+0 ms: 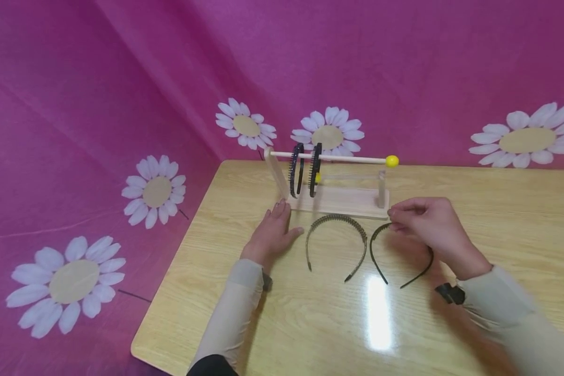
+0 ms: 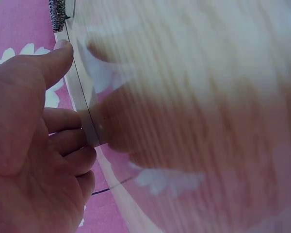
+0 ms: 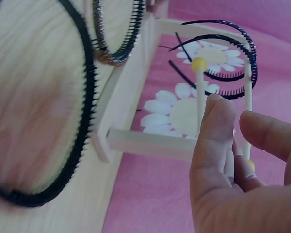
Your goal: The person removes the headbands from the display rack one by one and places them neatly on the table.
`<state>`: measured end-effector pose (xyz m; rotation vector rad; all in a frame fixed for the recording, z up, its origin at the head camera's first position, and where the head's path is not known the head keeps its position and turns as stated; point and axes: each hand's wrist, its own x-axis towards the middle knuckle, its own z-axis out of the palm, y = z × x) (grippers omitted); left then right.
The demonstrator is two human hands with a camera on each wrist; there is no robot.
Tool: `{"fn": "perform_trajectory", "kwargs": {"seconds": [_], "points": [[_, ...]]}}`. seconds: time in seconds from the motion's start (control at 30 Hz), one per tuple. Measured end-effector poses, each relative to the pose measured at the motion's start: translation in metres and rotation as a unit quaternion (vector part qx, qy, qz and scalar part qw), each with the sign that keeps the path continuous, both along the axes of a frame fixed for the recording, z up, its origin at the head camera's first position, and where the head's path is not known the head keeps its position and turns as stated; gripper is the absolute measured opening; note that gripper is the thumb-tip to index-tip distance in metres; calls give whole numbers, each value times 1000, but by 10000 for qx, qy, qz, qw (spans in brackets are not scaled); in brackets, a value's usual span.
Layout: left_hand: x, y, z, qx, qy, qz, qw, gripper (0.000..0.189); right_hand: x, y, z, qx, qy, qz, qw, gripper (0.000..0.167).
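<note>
A wooden two-bar stand (image 1: 352, 197) has two dark toothed headbands (image 1: 313, 175) hanging on its upper bar. My left hand (image 1: 271, 232) rests by the front left corner of its base, fingers and thumb spread. In the left wrist view the fingertips (image 2: 82, 160) touch the wooden edge. A patterned headband (image 1: 340, 216) lies in front of the stand, and a black toothed headband (image 1: 373, 253) lies to its right. My right hand (image 1: 434, 230) is above the black headband. In the right wrist view its thumb and fingers are apart, with nothing between them.
The upper bar (image 1: 357, 158) ends in a yellow ball (image 1: 392, 161) at the right; a shorter lower bar has a yellow tip. Behind the wood-grain table (image 1: 310, 324) hangs a magenta cloth (image 1: 404, 62) with white flowers. The table edge runs along the left.
</note>
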<state>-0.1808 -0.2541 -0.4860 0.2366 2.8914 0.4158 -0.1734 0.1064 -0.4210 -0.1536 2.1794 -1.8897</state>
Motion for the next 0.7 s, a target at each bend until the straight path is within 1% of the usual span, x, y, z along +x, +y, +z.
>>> {"fn": "perform_trajectory", "kwargs": {"seconds": [0.07,0.2,0.3,0.47,0.7], "points": [[0,0,0,-51,23,-25,10000,84,-2,-5,2,-44,60,34,10000,34],[-1,-1,-2,-117,64,-66,9999,84,-7,-16,9,29,187,137,9997,35],[-2,-1,-3,-139,46,-14,9999,84,-10,-25,13,54,194,206,9996,39],[-1,-1,-4,-122,45,22,9999,84,-16,-42,17,-60,212,252,9994,42],[-1,1,-5,-94,102,-5,9999,84,-24,-65,24,-96,275,268,9992,39]]}}
